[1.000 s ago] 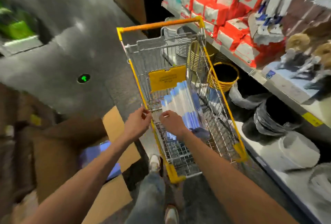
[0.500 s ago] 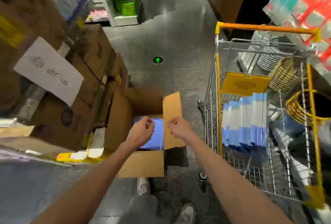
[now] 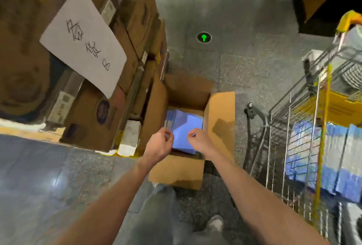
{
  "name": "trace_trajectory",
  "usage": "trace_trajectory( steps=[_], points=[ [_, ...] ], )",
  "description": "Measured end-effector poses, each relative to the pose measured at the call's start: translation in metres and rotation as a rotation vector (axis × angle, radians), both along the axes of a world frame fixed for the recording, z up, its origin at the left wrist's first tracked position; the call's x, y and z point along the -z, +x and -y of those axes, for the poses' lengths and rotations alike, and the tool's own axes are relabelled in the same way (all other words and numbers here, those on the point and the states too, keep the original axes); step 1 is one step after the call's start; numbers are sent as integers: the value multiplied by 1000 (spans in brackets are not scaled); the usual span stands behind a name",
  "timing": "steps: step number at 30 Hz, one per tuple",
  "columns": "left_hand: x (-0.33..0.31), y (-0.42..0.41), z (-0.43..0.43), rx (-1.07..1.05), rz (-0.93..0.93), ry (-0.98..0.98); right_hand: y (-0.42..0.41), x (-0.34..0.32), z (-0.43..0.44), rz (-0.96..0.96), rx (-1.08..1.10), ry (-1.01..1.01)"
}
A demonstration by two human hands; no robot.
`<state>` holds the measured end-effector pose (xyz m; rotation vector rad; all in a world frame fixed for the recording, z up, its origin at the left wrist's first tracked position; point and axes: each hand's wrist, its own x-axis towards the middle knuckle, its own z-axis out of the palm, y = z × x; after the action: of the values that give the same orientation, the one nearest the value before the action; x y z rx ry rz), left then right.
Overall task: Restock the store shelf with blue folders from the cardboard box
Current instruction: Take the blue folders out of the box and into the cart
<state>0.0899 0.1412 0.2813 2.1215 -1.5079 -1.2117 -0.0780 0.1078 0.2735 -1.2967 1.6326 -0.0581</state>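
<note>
Below, holds curled left hand (image 3: 159, 146) at left edge of glossy blue folders (image 3: 187, 125) in open brown cardboard box (image 3: 221, 119), curled right hand (image 3: 199, 141) just above them; cannot tell grip.

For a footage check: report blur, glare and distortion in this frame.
Head view: wide-angle warp bends the stacked cartons and shopping cart; motion blur smears the folders in the cart; the box's folders glare pale; a shadow falls on the box flap.

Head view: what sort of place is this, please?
Most likely a shop aisle during restocking: a wire cart holds blue folders, brown cartons are stacked on the left, and a green arrow marks the floor.
</note>
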Motion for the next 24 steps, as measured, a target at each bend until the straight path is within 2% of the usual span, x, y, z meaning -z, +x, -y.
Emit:
trace_trajectory(
  steps=[6, 11, 19, 24],
  points=[
    [41, 24, 50, 60, -1, 115, 16, 69, 37, -104, 70, 69],
    [96, 34, 66, 28, -52, 180, 18, 116, 54, -77, 88, 138],
    [255, 16, 95, -72, -43, 264, -14, 284, 77, -113, 149, 264],
    [365, -2, 111, -123, -12, 344, -34, 385, 88, -131, 77, 313]
  ],
)
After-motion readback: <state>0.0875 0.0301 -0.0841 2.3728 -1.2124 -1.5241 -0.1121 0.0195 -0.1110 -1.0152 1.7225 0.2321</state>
